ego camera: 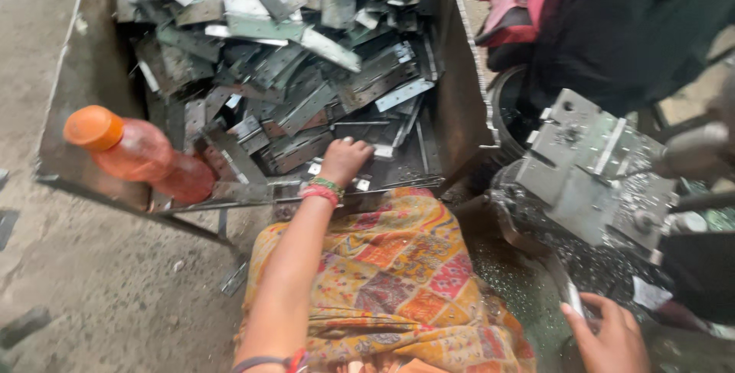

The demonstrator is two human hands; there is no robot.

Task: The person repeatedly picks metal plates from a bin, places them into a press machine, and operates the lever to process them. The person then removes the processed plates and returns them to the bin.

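Metal bin [459,105], upper centre of frame: heaped flat hinge plates [306,74], within arm's reach; left hand [343,160] fingers curled down onto plates at bin's near edge, exact pinch hidden; orange-capped bottle [138,155] lies wedged at bin's left; right hand [609,335], lower right, fingers loosely curled by press machine [589,181].

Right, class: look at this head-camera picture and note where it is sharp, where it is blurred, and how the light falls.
Head view: soft, even light with no hard shadows; the metal strips in the bin are slightly smeared; the left hand reaching into them is fairly clear; the orange bottle looks soft; the right hand and the grey machine at the edge are blurred; faint sheen on some strips.
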